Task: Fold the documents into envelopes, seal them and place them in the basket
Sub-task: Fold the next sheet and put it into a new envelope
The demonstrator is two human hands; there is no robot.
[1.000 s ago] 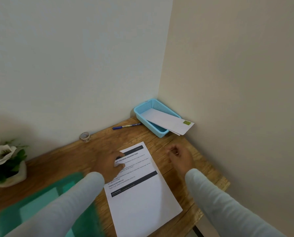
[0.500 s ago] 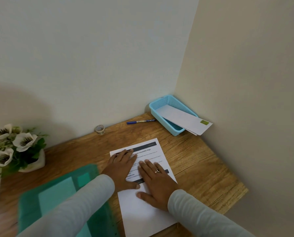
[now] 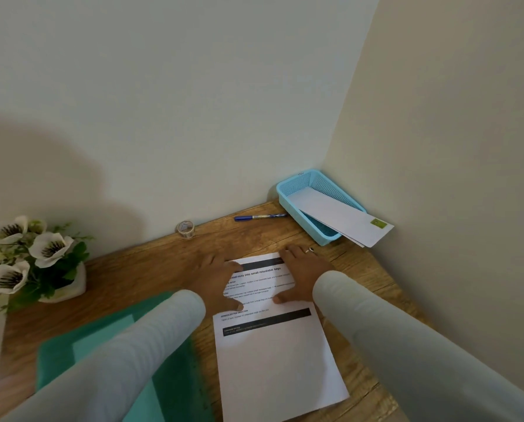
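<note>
A printed white document (image 3: 272, 354) lies flat on the wooden desk (image 3: 138, 269), its dark header at the far end. My left hand (image 3: 215, 278) rests flat on the sheet's far left corner, fingers spread. My right hand (image 3: 300, 272), wearing a ring, lies flat on the far right corner with its thumb on the text. A light blue basket (image 3: 288, 193) stands in the far right corner by the walls. A white envelope (image 3: 339, 217) with a green stamp lies in it and sticks out over its near rim.
A blue pen (image 3: 259, 217) lies left of the basket and a small roll of clear tape (image 3: 185, 229) stands by the wall. A pot of white flowers (image 3: 29, 260) sits at the left. A green folder (image 3: 102, 354) lies under my left forearm. Walls close the back and right.
Both hands slid from the middle of the sheet up and apart to its far corners, still flat on the paper. The view shifted slightly.
</note>
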